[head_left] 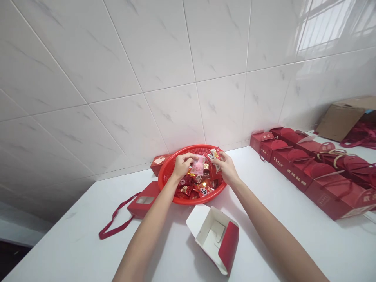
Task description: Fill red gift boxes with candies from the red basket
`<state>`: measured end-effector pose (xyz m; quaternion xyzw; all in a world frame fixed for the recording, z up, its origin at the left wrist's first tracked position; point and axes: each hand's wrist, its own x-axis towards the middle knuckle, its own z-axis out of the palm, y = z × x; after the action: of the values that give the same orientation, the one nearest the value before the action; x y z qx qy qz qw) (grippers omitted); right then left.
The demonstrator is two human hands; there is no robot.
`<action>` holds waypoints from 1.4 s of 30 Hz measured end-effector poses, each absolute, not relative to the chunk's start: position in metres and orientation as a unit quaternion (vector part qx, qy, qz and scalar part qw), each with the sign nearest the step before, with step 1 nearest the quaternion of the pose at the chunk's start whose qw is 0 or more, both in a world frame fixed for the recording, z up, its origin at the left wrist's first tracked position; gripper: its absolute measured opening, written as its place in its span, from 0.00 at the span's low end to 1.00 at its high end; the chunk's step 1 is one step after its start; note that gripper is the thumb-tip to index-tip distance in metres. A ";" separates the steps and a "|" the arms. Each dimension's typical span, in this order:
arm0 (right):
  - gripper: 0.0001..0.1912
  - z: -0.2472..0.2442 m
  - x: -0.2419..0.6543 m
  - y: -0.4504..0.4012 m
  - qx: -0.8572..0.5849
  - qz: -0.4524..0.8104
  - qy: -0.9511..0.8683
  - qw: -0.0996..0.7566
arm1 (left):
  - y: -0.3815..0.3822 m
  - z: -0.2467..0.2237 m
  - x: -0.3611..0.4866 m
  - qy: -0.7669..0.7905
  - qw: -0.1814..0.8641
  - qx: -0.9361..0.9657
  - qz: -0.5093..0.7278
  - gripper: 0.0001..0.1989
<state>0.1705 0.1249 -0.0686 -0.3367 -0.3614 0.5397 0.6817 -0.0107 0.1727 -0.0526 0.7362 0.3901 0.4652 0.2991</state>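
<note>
Both of my hands are above a red plastic basket (164, 191) filled with wrapped sweets (202, 189). My left hand (182, 166) pinches a sweet in a pink wrapper (197, 165) by its edge. In my right hand (226, 168) is a sweet in a red and white wrapper (216, 156), gripped between thumb and fingers. Just in front of the basket stands an opened gift box (232, 246), red outside and white inside, with its flaps spread and no sweets visible in it.
Left of the basket lies a red box (142, 205) with a ribbon loop (117, 219); a small patterned red box (158, 162) sits behind it. Rows of closed red gift boxes (305, 172) line the right side, near a cardboard carton (339, 119). A tiled wall (164, 113) borders the white table (73, 243).
</note>
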 end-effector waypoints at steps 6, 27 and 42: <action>0.18 -0.070 0.170 0.125 -0.340 0.538 -0.370 0.677 | 0.172 -0.054 -0.010 0.392 0.310 0.748 0.437 0.13; 0.16 -0.071 0.168 0.123 -0.376 0.455 -0.481 0.648 | 0.162 -0.048 -0.003 0.436 0.326 0.821 0.170 0.14; 0.17 -0.078 0.168 0.128 -0.409 0.429 -0.549 0.590 | 0.167 -0.057 -0.005 0.446 0.349 0.804 0.180 0.10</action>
<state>0.1678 0.1279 -0.0783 -0.4089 -0.5487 0.4287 0.5899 -0.0049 0.1675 -0.0570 0.8044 0.4462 0.1798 0.3485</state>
